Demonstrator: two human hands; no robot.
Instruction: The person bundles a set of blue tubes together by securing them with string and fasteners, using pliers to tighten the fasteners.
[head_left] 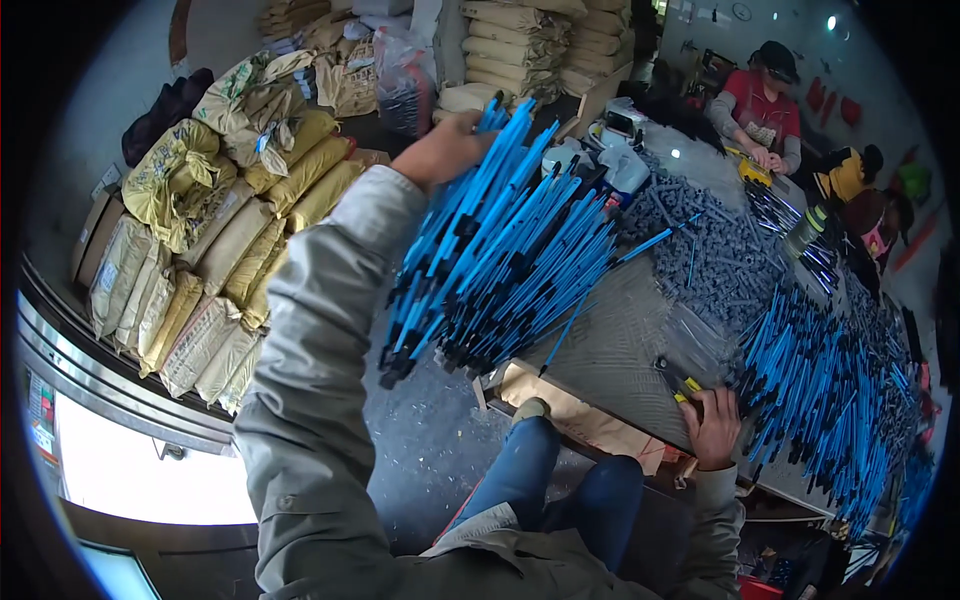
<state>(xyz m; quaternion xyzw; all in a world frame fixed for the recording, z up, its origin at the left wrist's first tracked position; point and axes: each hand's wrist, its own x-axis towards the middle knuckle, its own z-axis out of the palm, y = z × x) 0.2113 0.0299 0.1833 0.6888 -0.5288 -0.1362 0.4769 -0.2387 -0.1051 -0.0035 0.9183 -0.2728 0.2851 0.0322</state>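
The left hand (445, 150) grips a raised bundle of blue-and-black plastic rods (500, 260); the right hand (715, 425) rests flat on the grey worktop (610, 350); many rods lie unsorted at three o'clock.

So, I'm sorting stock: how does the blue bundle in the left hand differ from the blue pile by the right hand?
The held bundle is gathered and lifted clear of the table by the left hand; the table pile lies spread flat beside the right hand. Both are thin blue rods with black ends.
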